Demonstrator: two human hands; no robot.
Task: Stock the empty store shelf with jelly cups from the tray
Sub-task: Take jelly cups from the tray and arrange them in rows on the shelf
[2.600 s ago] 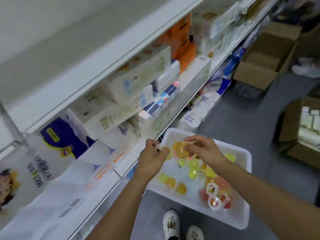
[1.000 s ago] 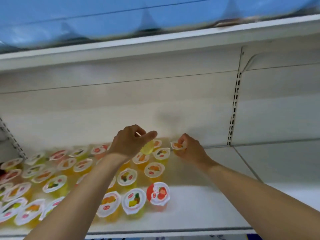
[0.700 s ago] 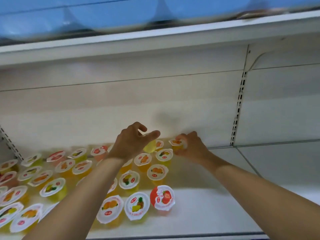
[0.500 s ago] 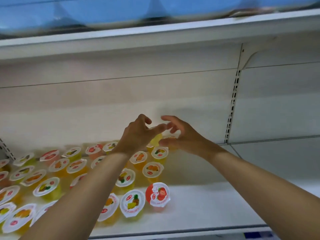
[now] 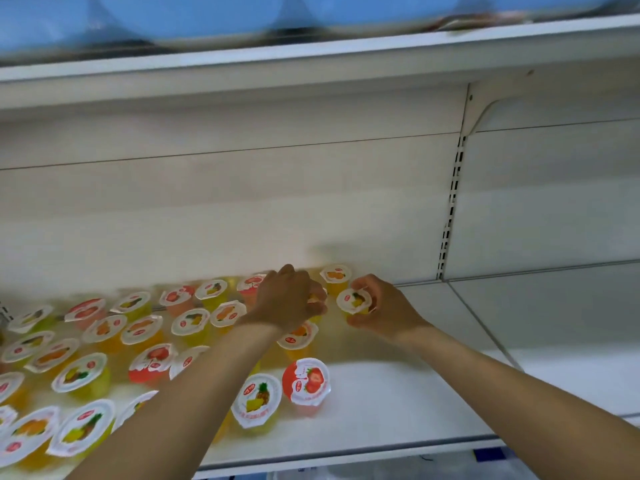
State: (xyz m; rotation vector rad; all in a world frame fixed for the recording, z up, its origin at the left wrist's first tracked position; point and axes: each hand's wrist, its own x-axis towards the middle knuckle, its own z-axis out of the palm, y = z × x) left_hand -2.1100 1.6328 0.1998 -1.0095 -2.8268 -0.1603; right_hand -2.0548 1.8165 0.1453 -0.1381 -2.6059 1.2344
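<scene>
Several jelly cups [image 5: 80, 373] with white printed lids stand in rows on the left part of the white shelf [image 5: 398, 403]. My right hand [image 5: 384, 311] grips a yellow jelly cup [image 5: 354, 301] low over the shelf, at the right end of the back rows. Just behind it stands an orange-lidded cup [image 5: 335, 274] against the back wall. My left hand [image 5: 289, 301] is curled, knuckles up, over the neighbouring cups. A bit of a lid [image 5: 313, 298] shows at its fingertips; whether it grips that cup is hidden. The tray is out of view.
A red strawberry cup [image 5: 305, 377] and a pineapple cup [image 5: 257, 396] stand nearest the front edge. The shelf surface to the right of the cups is bare. A slotted upright [image 5: 450, 209] divides the back wall. Another shelf [image 5: 311, 60] hangs overhead.
Both hands have dropped from mid-air to the shelf. The yellow cup that my left hand held is now in my right hand, low beside the back-row cups.
</scene>
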